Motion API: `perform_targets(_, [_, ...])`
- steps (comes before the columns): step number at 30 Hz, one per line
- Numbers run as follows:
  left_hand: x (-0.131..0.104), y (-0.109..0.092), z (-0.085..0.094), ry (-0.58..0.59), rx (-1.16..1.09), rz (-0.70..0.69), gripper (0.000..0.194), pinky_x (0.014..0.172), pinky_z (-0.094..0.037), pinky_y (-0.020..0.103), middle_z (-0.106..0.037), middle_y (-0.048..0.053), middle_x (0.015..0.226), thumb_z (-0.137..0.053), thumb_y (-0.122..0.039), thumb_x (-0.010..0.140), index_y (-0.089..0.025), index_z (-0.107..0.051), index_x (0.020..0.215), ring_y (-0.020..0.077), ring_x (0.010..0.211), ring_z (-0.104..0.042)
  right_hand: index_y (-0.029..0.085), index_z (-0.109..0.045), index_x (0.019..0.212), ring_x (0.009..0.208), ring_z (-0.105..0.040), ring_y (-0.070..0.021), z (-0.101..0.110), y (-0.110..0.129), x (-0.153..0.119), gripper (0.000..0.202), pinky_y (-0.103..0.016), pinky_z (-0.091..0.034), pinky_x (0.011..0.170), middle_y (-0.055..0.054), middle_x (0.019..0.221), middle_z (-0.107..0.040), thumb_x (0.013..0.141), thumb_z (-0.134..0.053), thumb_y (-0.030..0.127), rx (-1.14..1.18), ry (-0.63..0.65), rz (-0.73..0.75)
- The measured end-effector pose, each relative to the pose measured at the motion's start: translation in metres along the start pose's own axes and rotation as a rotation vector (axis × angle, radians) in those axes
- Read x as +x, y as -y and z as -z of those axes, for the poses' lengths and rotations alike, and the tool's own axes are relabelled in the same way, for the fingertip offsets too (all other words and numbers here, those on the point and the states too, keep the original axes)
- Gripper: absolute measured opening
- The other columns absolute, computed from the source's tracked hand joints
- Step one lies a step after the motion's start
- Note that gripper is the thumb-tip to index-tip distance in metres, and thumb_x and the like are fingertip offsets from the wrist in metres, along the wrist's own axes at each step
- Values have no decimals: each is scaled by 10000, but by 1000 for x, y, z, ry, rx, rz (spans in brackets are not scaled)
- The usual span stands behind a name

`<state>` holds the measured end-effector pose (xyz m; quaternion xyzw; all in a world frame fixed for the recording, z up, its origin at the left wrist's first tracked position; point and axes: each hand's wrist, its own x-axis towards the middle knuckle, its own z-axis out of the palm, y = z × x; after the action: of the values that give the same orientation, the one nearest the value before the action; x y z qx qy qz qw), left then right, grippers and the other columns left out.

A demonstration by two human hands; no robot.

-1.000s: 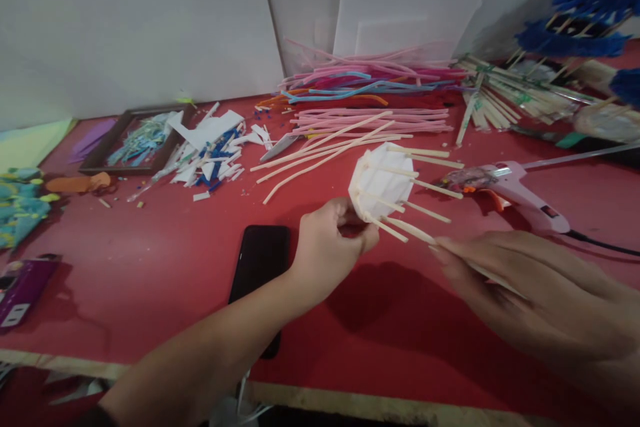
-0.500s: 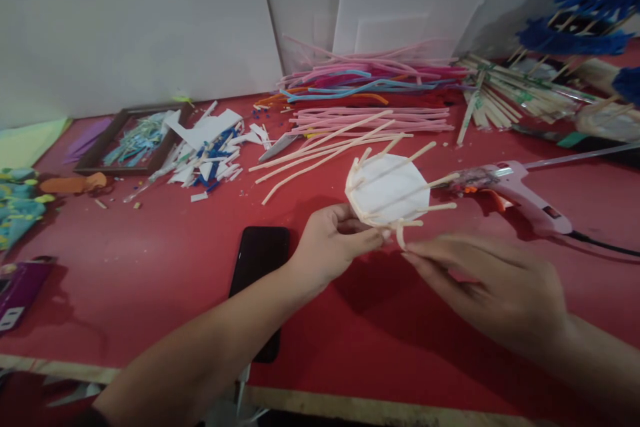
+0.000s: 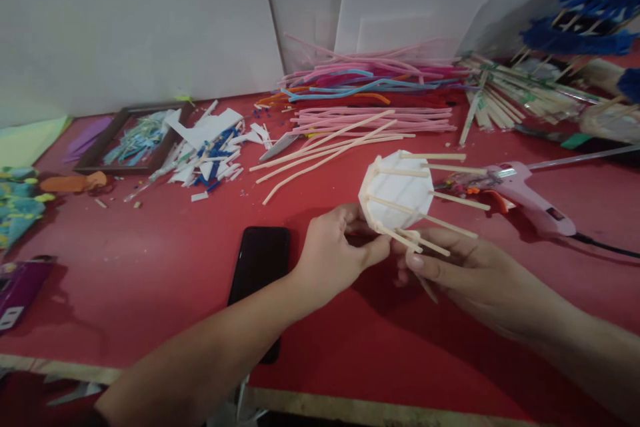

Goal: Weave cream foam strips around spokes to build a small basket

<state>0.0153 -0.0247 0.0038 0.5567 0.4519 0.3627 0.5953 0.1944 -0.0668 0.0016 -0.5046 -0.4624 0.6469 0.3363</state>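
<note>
A red table [image 3: 150, 267] spread beneath everything, crowded enough along its far side that a wide swing of the arms risked sweeping the coloured stems [image 3: 370, 120] about. The glue gun [image 3: 535, 197] lay to the right, its nozzle behind the stick tips in this view; whether they touched could not be told, but a turn that way might have fouled them, and a warm nozzle, if it was warm, could have smeared or burned. The left hand [image 3: 330, 247] pinched the white many-sided piece [image 3: 403, 190] at its lower left edge, above the table, the fingers behind partly hidden; with support on one side only, a hard push from the right could have tipped or twisted it. The right hand [image 3: 465, 267] grasped a thin pale strip [image 3: 429, 289] beside the lower rim, the tail hanging below the thumb; too sharp a tug might have snapped it, shifted its bend or slid it from the fingers. Below and left, the dark phone [image 3: 260, 260] lay near the left forearm and could have been nudged if that arm dropped. Slimmest were the sticks [image 3: 460, 201] jutting rightward from the piece: the right fingers worked so close among the lowest ones that a careless knuckle could have levered one loose.
</note>
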Motion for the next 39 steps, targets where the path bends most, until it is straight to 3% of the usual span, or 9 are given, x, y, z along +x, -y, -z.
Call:
perform_targets(5, [1, 2, 0, -32, 43, -18, 123, 734, -590, 291, -801, 62, 859, -767, -189, 697, -192, -682, 786, 221, 839, -762, 190, -685, 763, 477, -401, -54, -5, 2, 2, 443, -205, -295, 419, 9, 659, -582, 652, -847, 587, 303, -34, -87])
perform_targets(10, [2, 4, 0, -59, 17, 17, 142, 713, -591, 307, -798, 66, 838, -764, -216, 679, -198, -665, 779, 233, 828, -759, 183, -617, 694, 449, -182, -19, -4, 2, 4, 454, -200, -148, 392, 61, 585, -453, 668, -833, 581, 304, -7, -105])
perform_targets(19, [0, 2, -2, -26, -49, 47, 174, 762, -610, 320, -806, 90, 875, -778, -237, 661, -192, -669, 789, 239, 852, -771, 181, -557, 635, 438, -196, -12, -7, 4, 7, 563, -173, -115, 384, 93, 489, -407, 492, -922, 585, 390, -87, -253])
perform_targets(26, [-2, 5, -5, -18, -90, 49, 188, 705, -608, 291, -797, 68, 805, -788, -259, 629, -188, -685, 769, 221, 775, -764, 203, -475, 633, 440, -176, -8, -6, 6, 7, 645, -168, -92, 395, 102, 483, -399, 405, -935, 595, 413, -97, -376])
perform_targets(32, [1, 3, -4, 10, -74, 112, 184, 677, -581, 266, -782, 50, 765, -785, -213, 602, -166, -707, 761, 187, 725, -735, 205, -524, 687, 449, -193, -12, -5, 8, 9, 643, -173, -119, 403, 113, 495, -365, 335, -959, 522, 358, -127, -396])
perform_targets(34, [3, 2, -3, 16, -86, 134, 180, 657, -571, 262, -772, 48, 745, -793, -207, 600, -157, -709, 751, 174, 694, -718, 196, -556, 687, 457, -225, -14, -4, 6, 9, 613, -174, -149, 408, 104, 511, -381, 358, -964, 513, 334, -144, -360])
perform_targets(39, [6, 1, 3, 26, -124, 194, 247, 660, -544, 254, -769, 61, 769, -850, -239, 591, -143, -715, 774, 164, 705, -707, 192, -608, 618, 443, -242, -27, 0, 1, 5, 547, -205, -190, 397, 75, 502, -381, 573, -841, 684, 152, -162, -133])
